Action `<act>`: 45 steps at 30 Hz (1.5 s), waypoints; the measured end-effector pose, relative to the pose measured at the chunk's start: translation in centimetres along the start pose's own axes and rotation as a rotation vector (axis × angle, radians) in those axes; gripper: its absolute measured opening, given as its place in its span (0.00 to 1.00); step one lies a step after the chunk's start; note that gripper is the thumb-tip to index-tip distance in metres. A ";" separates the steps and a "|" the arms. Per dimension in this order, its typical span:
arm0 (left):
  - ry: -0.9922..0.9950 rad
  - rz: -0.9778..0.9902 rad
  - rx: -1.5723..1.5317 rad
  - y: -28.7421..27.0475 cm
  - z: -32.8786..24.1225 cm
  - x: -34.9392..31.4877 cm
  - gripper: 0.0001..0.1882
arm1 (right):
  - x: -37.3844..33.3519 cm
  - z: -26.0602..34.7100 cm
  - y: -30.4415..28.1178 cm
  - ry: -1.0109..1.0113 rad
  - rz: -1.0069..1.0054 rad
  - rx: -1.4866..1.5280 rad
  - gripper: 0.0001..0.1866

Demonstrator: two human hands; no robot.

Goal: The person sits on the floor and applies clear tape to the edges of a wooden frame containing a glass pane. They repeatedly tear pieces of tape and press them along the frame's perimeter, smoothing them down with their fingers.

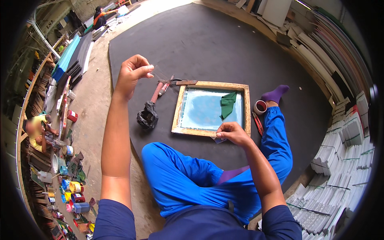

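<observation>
My left hand [135, 74] is raised to the left of a wooden-framed printing screen [212, 85], thumb and fingertips pinched on a thin clear strand or film. My right hand [234, 134] hovers over the frame's near edge, its fingers closed on a small dark bluish piece [219, 140] I cannot identify. Blue-tinted mesh fills the frame, and a green cloth [228, 105] lies on it at the right. A flat brown strip [187, 82] rests on the frame's far left corner. Left of the frame are a red-handled tool [157, 92] and a black plastic bag [148, 116].
Beneath everything spreads a large black sheet [168, 44]. A round container [260, 107] with dark contents and a red tool [258, 124] sit by my right leg. Paint cans [76, 187] and a seated person [39, 134] are at left. Bundled white stacks [328, 158] line the right.
</observation>
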State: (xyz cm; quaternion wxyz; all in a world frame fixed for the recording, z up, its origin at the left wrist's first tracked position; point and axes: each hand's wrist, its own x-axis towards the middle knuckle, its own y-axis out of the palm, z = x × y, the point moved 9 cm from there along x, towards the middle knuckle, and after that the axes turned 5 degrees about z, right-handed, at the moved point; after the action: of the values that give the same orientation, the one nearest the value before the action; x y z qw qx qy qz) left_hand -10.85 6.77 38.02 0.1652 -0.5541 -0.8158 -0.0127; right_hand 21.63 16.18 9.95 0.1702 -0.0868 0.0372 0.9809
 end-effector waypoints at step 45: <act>-0.734 -0.202 -0.593 8.8 40.8 -13.1 0.07 | -10.5 -8.8 -15.6 0.287 -0.664 -0.039 0.06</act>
State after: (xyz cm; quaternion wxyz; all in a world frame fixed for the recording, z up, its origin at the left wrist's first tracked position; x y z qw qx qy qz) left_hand -8.95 6.64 -5.65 -0.3008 -0.4634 -0.8311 -0.0645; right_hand 38.07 26.49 2.52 0.4707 -0.2341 0.0119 0.8506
